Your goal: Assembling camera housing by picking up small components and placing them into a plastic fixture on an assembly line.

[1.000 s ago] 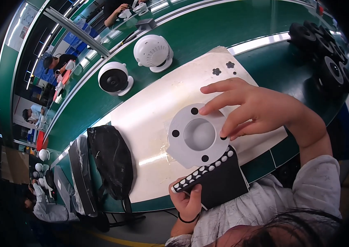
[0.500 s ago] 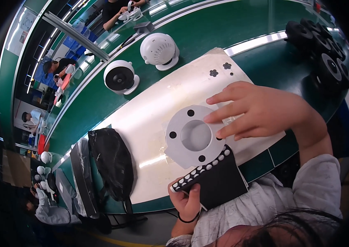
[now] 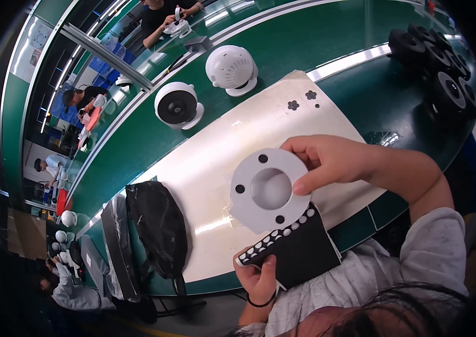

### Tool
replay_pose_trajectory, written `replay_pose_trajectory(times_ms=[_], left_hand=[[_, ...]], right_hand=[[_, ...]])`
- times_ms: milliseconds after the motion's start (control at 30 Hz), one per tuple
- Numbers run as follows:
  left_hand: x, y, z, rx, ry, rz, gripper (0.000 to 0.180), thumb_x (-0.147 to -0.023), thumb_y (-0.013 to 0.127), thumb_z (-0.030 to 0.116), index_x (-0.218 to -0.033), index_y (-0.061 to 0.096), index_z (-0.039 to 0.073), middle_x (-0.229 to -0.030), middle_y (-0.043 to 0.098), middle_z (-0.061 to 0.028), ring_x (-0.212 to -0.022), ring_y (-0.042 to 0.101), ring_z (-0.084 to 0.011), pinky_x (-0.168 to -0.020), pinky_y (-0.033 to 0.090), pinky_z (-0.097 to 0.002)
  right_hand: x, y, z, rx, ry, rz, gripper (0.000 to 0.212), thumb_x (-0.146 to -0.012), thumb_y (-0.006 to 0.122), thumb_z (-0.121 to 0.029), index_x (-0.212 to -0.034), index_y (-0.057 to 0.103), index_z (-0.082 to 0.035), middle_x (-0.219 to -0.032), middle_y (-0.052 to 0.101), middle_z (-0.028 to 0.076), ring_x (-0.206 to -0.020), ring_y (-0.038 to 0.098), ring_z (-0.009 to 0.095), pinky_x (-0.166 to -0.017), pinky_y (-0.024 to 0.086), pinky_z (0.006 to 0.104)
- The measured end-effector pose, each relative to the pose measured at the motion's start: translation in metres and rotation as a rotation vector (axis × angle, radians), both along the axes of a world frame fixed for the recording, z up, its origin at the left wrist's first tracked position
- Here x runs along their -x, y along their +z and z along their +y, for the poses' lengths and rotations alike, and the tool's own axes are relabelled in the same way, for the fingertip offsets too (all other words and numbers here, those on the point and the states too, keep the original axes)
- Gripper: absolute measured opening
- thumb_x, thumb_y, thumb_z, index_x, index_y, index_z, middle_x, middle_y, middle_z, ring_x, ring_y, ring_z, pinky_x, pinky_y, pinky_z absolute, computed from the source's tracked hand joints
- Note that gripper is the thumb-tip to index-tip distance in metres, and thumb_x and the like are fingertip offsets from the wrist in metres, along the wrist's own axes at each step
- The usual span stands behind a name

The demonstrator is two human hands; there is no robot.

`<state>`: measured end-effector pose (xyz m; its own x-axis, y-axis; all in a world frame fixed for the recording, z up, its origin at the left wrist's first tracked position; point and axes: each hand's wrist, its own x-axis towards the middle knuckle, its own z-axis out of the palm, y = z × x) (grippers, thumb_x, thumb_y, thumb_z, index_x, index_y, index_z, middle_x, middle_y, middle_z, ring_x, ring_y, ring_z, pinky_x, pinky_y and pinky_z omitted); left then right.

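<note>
My right hand (image 3: 336, 165) is closed on the rim of a light grey round plastic part (image 3: 246, 210), thumb on its face and fingers over the far edge. The part has a round hollow in its middle and black dots around it; the thumb side is partly covered. Just below, my left hand (image 3: 257, 281) grips the corner of a black sheet (image 3: 302, 255) with white round spots along its upper edge. The sheet's upper edge meets the part's lower side in view; whether they touch I cannot tell.
A white mat (image 3: 210, 168) covers the bench, with small black pieces (image 3: 293, 105) at its far end. Two white rounded devices (image 3: 179, 105) stand beyond. A black bag (image 3: 156, 230) lies left, and several black round parts (image 3: 446, 84) are heaped right. Co-workers sit farther off.
My right hand, spread over the grey part before, has closed on its rim. The part is slightly turned. My left hand keeps its hold on the black sheet. The whole view has shifted slightly.
</note>
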<state>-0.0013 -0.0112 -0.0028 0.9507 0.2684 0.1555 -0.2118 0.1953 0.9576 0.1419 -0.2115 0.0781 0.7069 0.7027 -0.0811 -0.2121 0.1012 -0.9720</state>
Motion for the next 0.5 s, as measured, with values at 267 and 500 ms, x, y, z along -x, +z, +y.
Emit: replay_pose_trajectory(times_ms=[267, 500], left_hand=[[-0.001, -0.001, 0.005, 0.008, -0.036, -0.015, 0.037, -0.076, 0.058, -0.005, -0.106, 0.038, -0.001, -0.092, 0.052, -0.0083, -0.079, 0.051, -0.0101, -0.07, 0.042, -0.0219], [0.001, -0.005, 0.009, 0.007, -0.037, 0.005, 0.036, -0.076, 0.059, -0.004, -0.106, 0.039, -0.002, -0.091, 0.054, -0.0078, -0.08, 0.051, -0.0099, -0.071, 0.042, -0.0221]], right_hand=[[-0.044, 0.007, -0.036, -0.015, -0.383, -0.269, 0.043, -0.072, 0.064, -0.01, -0.111, 0.049, -0.001, -0.09, 0.057, 0.004, -0.078, 0.053, 0.009, -0.07, 0.043, 0.0225], [-0.158, -0.072, -0.071, 1.161, -1.06, -1.391, 0.018, -0.077, 0.055, -0.009, -0.093, 0.061, -0.01, -0.081, 0.053, 0.006, -0.076, 0.056, 0.02, -0.069, 0.045, 0.0313]])
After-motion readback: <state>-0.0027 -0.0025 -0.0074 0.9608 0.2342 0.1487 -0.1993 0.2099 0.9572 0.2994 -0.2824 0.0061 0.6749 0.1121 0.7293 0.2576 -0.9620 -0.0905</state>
